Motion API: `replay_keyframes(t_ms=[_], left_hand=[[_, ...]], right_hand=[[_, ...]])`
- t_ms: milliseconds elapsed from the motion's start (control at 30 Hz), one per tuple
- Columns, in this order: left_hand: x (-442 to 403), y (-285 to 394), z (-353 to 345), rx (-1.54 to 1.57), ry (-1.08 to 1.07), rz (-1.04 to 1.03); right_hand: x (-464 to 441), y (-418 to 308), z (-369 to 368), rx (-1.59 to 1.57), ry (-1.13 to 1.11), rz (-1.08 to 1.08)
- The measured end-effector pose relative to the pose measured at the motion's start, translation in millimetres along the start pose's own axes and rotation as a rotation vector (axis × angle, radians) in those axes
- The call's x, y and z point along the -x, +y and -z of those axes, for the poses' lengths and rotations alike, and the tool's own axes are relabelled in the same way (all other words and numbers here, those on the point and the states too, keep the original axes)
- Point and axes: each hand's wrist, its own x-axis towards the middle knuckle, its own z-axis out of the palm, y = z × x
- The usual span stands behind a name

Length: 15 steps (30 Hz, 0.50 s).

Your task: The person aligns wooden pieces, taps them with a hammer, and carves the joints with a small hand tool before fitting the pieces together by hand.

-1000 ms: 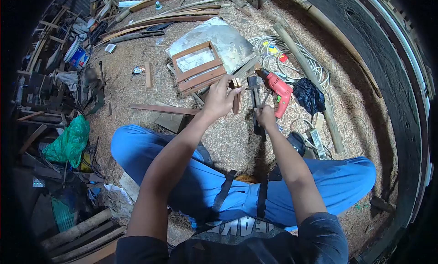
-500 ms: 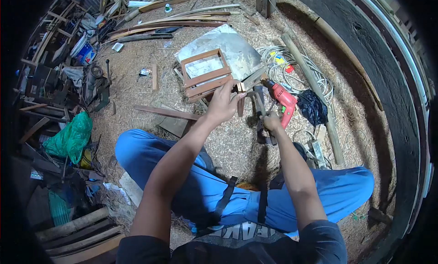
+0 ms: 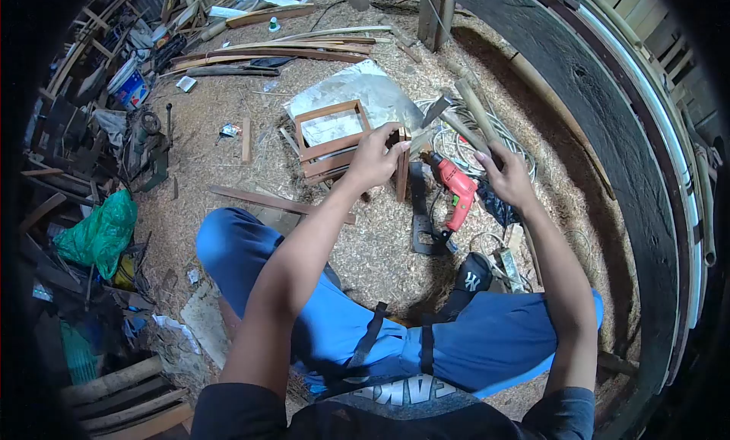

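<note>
My left hand (image 3: pixel 374 160) is closed around the right end of a small wooden frame (image 3: pixel 332 128), fingers on its upright end piece (image 3: pixel 402 170). The frame rests tilted against a grey board (image 3: pixel 357 87). My right hand (image 3: pixel 506 175) grips the handle of a hammer (image 3: pixel 465 130), raised to the right of the frame, its head pointing up and left, apart from the wood. Below the hammer lies a red drill (image 3: pixel 456 191) on the ground. A dark flat metal tool (image 3: pixel 420 212) lies between the frame and the drill.
Coiled pale cable (image 3: pixel 525 155) and a wooden pole (image 3: pixel 475 106) lie behind my right hand. A loose wooden strip (image 3: pixel 274 202) is left of centre. Long strips (image 3: pixel 304 41) lie at the back, a green bag (image 3: pixel 99 231) at the left. A power strip (image 3: pixel 511 269) sits near my right leg.
My right hand has lifted the hammer up and to the right, away from the frame's end. My left hand stays on the frame. The view has shifted slightly.
</note>
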Motion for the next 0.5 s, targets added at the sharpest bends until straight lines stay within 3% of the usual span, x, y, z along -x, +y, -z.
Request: replay_keyframes(t_ms=[167, 500], left_hand=[[1.2, 18.6, 6.7, -0.062, -0.086, 0.089], [-2.0, 7.7, 12.9, 0.001, -0.206, 0.163]], right_hand=[[5.7, 8.3, -10.6, 0.038, 0.081, 0.072], [6.3, 3.8, -14.3, 0.124, 0.015, 0.215]])
